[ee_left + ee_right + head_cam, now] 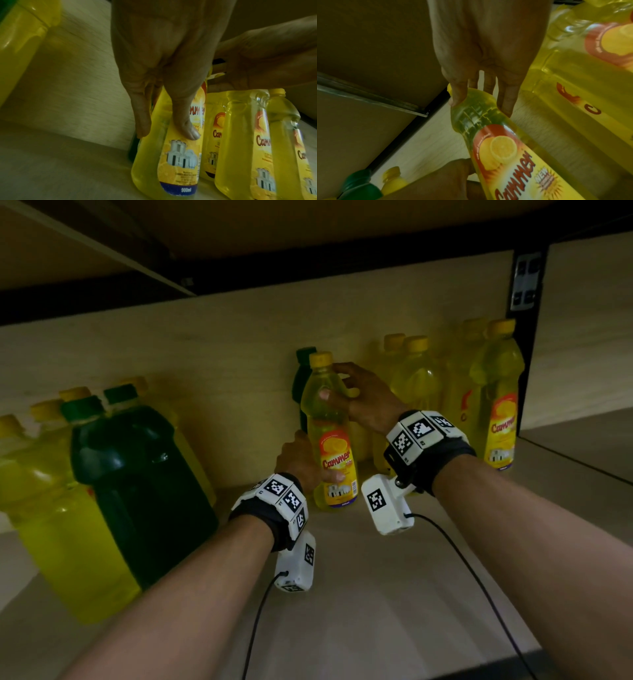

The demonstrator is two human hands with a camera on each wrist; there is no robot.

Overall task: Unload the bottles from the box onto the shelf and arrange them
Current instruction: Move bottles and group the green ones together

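Two bare forearms reach over a pale wooden shelf [394,594]; left hand [298,460] and right hand [366,398] fingers [457,93] wrap one upright yellow plastic bottle [334,433] before a pale wood-grain back panel [205,337].

Dim, yellow-green light throughout, with wide-angle bending at the edges and soft motion blur in both wrist views.

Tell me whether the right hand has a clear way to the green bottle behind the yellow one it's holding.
Probably not. The yellow bottle, held by the right hand and left hand, stands directly in front of the green bottle, and more yellow bottles crowd the right side.
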